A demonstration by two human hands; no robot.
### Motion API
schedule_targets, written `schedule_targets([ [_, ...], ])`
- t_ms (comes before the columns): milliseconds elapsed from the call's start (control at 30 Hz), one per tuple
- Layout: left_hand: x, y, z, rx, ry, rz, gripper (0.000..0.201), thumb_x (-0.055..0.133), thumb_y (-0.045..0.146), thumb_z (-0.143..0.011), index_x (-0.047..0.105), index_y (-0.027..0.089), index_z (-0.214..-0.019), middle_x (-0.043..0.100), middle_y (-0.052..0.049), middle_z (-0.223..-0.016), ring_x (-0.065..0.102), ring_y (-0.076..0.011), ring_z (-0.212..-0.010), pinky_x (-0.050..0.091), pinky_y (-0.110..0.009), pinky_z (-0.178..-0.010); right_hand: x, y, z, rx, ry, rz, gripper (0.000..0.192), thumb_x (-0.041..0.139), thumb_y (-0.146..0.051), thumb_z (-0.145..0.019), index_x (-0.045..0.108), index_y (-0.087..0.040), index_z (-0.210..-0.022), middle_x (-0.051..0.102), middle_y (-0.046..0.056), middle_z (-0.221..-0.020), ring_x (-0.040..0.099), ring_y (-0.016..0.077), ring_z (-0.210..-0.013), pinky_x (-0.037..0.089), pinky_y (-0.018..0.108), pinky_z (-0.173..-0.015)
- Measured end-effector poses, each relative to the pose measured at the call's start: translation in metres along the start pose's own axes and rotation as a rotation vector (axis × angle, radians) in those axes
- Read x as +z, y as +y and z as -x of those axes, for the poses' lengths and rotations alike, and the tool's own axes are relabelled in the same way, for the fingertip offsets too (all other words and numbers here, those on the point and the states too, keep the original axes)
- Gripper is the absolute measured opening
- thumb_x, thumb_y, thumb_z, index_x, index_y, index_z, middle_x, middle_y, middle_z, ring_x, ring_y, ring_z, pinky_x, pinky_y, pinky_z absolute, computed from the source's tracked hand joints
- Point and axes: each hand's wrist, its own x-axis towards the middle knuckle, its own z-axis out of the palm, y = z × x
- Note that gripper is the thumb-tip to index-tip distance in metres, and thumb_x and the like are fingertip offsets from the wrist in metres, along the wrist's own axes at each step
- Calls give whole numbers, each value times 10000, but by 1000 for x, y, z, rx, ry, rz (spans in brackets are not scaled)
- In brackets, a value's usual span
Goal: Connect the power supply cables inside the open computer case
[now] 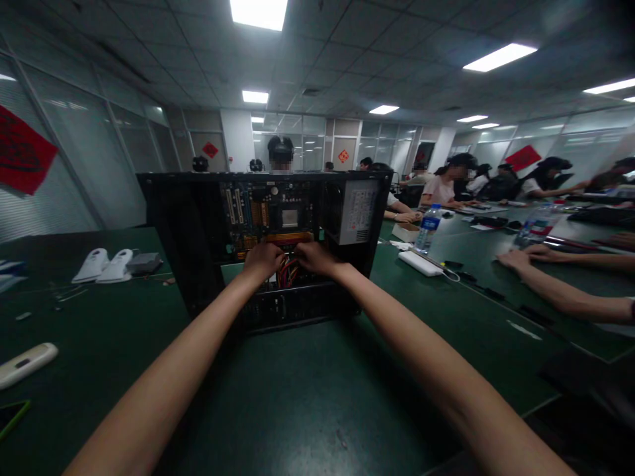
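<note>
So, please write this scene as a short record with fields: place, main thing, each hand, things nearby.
place: green table in a shared office room
main thing: open computer case, circuit board showing
left hand: inside the case, at the coloured wires
right hand: inside the case, at the same wires
grip: cannot tell
nearby: water bottle, white power strip, another person's arms at right

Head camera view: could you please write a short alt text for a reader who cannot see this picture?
Two bare hands, the left hand and the right hand, reach into an open black computer case on a green table, at a bundle of red and yellow cables below the motherboard. Other people sit along the table at the right, near a water bottle.
</note>
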Motion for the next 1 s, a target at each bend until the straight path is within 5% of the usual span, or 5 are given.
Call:
schedule_targets([
  [500,2,2,-1,-21,-10,8,319,521,344,-904,796,271,-1049,785,-89,-1014,723,-263,-976,525,-319,-804,11,11,-5,164,97,-74,142,597,-108,-891,642,-129,-1024,718,76,-978,654,175,-894,421,241,-740],
  [800,-1,-2,4,3,-16,15,333,515,349,-914,779,287,-1108,776,-57,-1087,711,-260,-1030,528,-322,-864,2,9,5,102,98,-73,120,575,-137,-916,642,-146,-1015,696,68,-912,629,183,-832,396,251,-712],
  [1000,-7,-9,13,-23,60,36,352,492,339,-940,755,272,-1163,765,-62,-1127,706,-279,-1043,529,-353,-889,-5,-1,33,161,352,-301,85,571,-206,-930,636,-157,-956,685,62,-861,631,195,-794,432,277,-721],
])
